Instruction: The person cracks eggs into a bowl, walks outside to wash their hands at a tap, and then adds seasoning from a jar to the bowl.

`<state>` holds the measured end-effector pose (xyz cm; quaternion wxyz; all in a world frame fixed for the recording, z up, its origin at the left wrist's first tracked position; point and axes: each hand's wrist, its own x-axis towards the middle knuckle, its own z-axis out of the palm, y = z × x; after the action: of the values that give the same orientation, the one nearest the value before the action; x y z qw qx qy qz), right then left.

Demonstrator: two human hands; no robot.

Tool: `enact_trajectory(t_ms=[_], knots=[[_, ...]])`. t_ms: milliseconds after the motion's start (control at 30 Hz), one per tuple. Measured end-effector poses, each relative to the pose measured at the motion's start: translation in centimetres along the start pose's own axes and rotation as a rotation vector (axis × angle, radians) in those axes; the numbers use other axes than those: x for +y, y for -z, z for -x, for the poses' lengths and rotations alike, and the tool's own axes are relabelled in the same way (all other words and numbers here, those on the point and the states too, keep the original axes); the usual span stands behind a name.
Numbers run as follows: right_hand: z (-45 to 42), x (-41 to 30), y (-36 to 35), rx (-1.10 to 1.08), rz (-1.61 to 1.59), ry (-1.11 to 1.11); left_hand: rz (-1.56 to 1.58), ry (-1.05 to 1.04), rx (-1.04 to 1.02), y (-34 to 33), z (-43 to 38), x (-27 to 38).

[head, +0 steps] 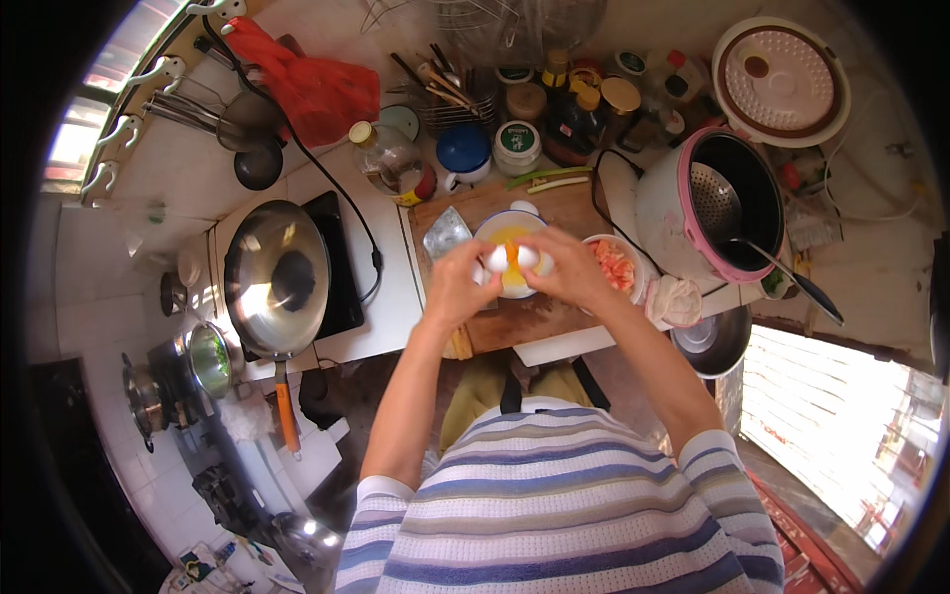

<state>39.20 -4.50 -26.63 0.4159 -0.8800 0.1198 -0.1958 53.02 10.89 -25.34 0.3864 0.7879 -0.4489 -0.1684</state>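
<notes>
A white egg is split open above a white bowl (487,223) with a dark rim. My left hand (453,286) grips one half of the shell (496,259). The other half (528,258) is in my right hand (571,269). Between the halves an orange yolk (511,251) drops toward yellow egg liquid (512,281) inside the bowl. The bowl rests on a wooden cutting board (512,330). Just behind it lies a white egg or shell (524,207). A metal blade (447,233) lies left of the bowl. Cut tomato (614,266) fills a bowl at the right, partly behind my right wrist.
At the left a wok (293,245) sits on a black cooktop (345,297). Spring onions (557,178) lie across the board's back edge. Jars (517,147) and bottles (582,119) line the wall. A rice cooker (660,185) holding a skimmer (716,197) stands right, its cord crossing the board.
</notes>
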Motion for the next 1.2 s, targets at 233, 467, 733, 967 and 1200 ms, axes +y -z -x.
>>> enact_trajectory(t_ms=[233, 467, 733, 967, 1200], knots=[[1.8, 1.9, -2.5, 0.019, -0.233, -0.365, 0.435, 0.349, 0.046, -3.9, 1.9, -2.8], [1.6, 0.3, -4.1, 0.165, -0.953, -0.404, 1.023, 0.566, -0.008, -3.0, 2.1, -2.6], [1.9, -1.1, -4.3, 0.177, -1.132, -0.529, 1.293, 0.701, 0.028, -2.7, 2.5, -1.7], [1.5, -4.9, -3.6, -0.065, -0.351, -0.152, 1.391, 0.815, 0.199, -2.6, 2.1, -0.4], [1.4, -4.9, -4.7, -0.101, -0.319, -0.152, 1.341, 0.815, 0.231, -3.8, 2.3, -1.1]])
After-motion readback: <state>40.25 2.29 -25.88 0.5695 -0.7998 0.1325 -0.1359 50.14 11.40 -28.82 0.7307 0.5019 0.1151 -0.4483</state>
